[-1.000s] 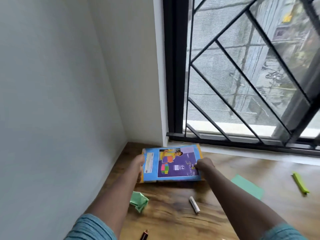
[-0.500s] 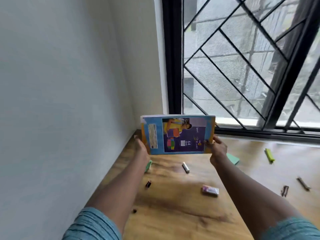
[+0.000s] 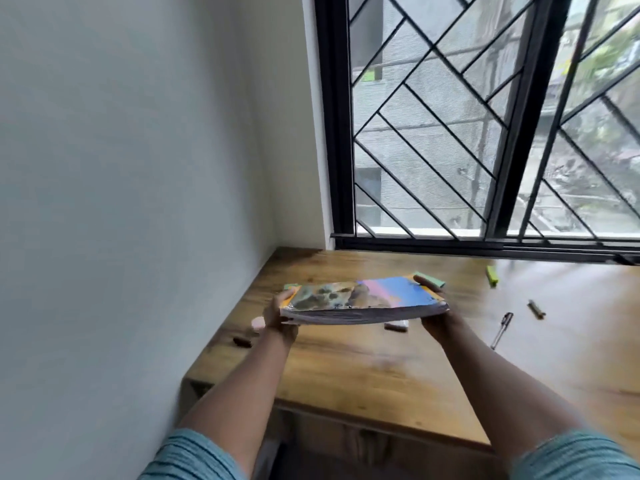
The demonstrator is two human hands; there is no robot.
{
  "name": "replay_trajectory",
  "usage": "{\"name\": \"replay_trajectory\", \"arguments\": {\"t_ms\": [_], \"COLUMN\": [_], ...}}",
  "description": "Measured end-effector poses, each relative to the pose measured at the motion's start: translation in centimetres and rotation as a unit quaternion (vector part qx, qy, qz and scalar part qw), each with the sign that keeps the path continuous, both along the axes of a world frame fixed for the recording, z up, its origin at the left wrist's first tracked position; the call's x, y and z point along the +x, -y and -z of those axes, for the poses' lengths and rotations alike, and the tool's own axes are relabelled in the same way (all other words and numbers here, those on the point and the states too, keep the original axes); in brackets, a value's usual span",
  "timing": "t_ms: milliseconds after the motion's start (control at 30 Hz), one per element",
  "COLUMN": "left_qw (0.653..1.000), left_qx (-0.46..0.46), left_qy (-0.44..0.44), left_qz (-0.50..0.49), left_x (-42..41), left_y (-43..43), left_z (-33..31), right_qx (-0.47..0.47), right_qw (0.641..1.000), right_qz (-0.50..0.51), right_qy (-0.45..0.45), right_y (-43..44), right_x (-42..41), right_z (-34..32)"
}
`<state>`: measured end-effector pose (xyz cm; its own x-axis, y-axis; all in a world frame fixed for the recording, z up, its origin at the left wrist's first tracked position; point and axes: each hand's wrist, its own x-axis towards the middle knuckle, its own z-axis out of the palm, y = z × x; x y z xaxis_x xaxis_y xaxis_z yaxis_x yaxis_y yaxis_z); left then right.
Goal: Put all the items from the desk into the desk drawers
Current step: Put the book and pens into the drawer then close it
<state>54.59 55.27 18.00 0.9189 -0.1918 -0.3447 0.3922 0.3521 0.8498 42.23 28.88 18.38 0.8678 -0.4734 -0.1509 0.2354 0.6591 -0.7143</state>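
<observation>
Book point(image 3: 363, 301): held level above the worktop point(image 3: 346, 372) at centre frame, page edges toward the camera, cover blurred. Left grip point(image 3: 280, 315) is clamped on its left edge. Right grip point(image 3: 438, 320) is clamped on its right edge, thumb on the cover.

On the worktop:
- Green pad point(image 3: 433, 279) just behind the book.
- Pale block point(image 3: 396, 325) below the book's right half.
- Pen point(image 3: 502, 329), brown stick point(image 3: 536, 309) and green marker point(image 3: 492, 275) at right.
- Pink piece point(image 3: 258, 323) and dark piece point(image 3: 241, 342) at left.

Barred window point(image 3: 485, 133) fills the upper right. Wall point(image 3: 121, 168) fills the left.
</observation>
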Motion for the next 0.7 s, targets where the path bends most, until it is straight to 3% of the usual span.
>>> {"name": "replay_trajectory", "arguments": {"t_ms": [67, 233, 367, 700], "left_qw": [0.999, 0.998, 0.993, 0.992], "left_qx": [-0.038, 0.005, 0.086, 0.062], "left_qy": [-0.002, -0.035, -0.048, -0.013], "left_qz": [0.006, 0.057, 0.057, 0.112], "left_x": [-3.6, -11.1, -16.3, -29.7], "left_y": [-0.5, -2.9, -4.4, -0.3], "left_z": [-0.7, 0.8, 3.4, 4.7], "right_qx": [-0.001, 0.016, 0.006, -0.035], "right_qw": [1.000, 0.999, 0.996, 0.968], "right_qz": [-0.004, 0.031, 0.036, 0.103], "right_qy": [-0.001, -0.009, -0.080, -0.225], "right_y": [-0.4, -3.0, -4.6, -2.2], "right_x": [-2.5, -10.3, -17.8, -34.4], "right_z": [-0.4, 0.8, 2.2, 3.3]}}
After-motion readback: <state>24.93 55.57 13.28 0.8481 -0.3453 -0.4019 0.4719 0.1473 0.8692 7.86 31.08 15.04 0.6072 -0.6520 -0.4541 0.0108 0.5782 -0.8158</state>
